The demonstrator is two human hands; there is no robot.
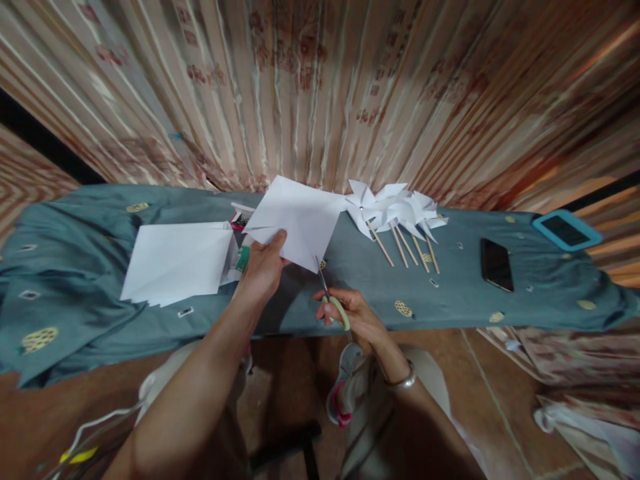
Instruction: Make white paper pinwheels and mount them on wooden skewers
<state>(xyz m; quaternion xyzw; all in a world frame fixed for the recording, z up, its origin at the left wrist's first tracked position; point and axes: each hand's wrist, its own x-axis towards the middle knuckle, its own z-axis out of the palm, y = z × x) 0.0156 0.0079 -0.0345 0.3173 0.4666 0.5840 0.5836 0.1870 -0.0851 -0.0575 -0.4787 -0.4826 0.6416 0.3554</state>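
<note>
Beyond the far edge of the tabletop (460, 293) we see a pleated curtain (305, 100), beige-brown with reddish printed motifs. An orange glow shows in its folds toward the right; elsewhere we note subdued light. A dark pole (40, 137) slants down to the far left corner of the tabletop, and a second, the right pole (607, 197), rises obliquely past the far right corner. The tabletop is long and narrow, under a blue-green cloth (65, 287) with yellow oval prints, rumpled at the left end and overhanging the near left corner. Below the near edge we distinguish a brown floor (480, 400) crossed by pale lines, a dark bar (285, 447), and, under the near right corner, patterned fabric (565, 360).
</note>
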